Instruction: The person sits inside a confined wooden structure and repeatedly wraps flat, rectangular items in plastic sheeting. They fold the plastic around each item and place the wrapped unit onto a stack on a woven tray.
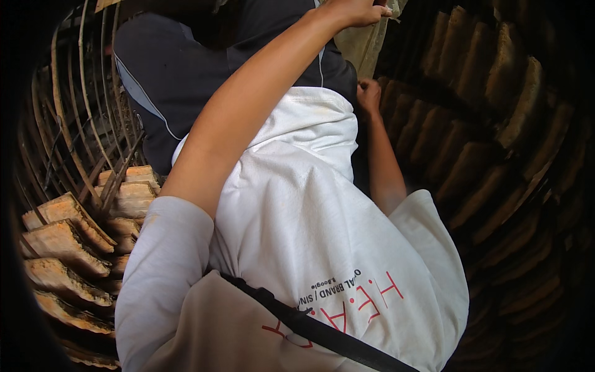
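Note:
My left arm crosses in front of my body to the top of the view. There my left hand [358,11] has its fingers drawn together at the upper end of a pale wooden board [367,53]. Something whitish shows at the fingertips, too small to name. Lower down, beside my right thigh, my right hand [369,94] is curled closed close to the board's lower end. What it holds, if anything, is hidden.
Stacked curved slabs, like clay tiles [65,242], stand at the left below a lattice of thin sticks [83,93]. Rows of similar dark slabs [471,167] fill the shadowed right side. My legs in dark trousers [180,62] take up the upper middle.

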The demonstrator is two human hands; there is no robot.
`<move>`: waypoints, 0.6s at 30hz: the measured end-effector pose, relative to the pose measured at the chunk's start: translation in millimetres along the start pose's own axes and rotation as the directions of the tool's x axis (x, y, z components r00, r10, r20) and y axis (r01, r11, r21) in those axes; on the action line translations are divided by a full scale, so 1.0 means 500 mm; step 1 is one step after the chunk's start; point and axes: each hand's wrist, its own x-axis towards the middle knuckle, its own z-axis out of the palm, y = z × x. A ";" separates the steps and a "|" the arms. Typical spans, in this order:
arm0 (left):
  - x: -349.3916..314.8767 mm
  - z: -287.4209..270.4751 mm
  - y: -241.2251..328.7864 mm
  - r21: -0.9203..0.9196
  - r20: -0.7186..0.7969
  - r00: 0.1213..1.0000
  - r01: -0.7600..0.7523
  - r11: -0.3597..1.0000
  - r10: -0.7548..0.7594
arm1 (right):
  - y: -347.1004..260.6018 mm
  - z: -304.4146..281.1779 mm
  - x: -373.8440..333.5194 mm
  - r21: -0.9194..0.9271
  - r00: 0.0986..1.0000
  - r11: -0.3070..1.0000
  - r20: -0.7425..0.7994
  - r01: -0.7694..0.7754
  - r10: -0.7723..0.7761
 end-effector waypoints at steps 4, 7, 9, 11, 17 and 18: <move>0.008 0.003 -0.010 -0.051 0.014 1.000 -0.008 0.999 0.009 | 0.071 0.047 -0.051 -0.060 0.962 0.979 0.183 -0.197 0.205; 0.005 0.006 -0.022 -0.016 0.031 1.000 0.004 1.000 -0.003 | -0.067 -0.039 0.013 0.168 0.992 0.978 0.009 0.125 -0.128; 0.009 0.008 -0.018 -0.014 0.057 0.998 -0.013 1.000 0.014 | -0.177 -0.122 0.067 0.253 0.978 0.945 -0.093 0.206 -0.188; 0.012 0.008 -0.012 -0.028 0.087 0.996 -0.013 1.000 0.016 | -0.235 -0.175 0.125 0.288 0.960 0.919 -0.147 0.271 -0.237; 0.015 0.010 -0.022 -0.028 0.031 0.999 -0.032 0.999 0.033 | -0.302 -0.205 0.186 0.365 0.959 0.887 -0.127 0.284 -0.255; 0.017 0.014 -0.029 -0.042 0.014 0.998 -0.054 0.998 0.054 | -0.290 -0.192 0.172 0.316 0.973 0.920 -0.082 0.231 -0.216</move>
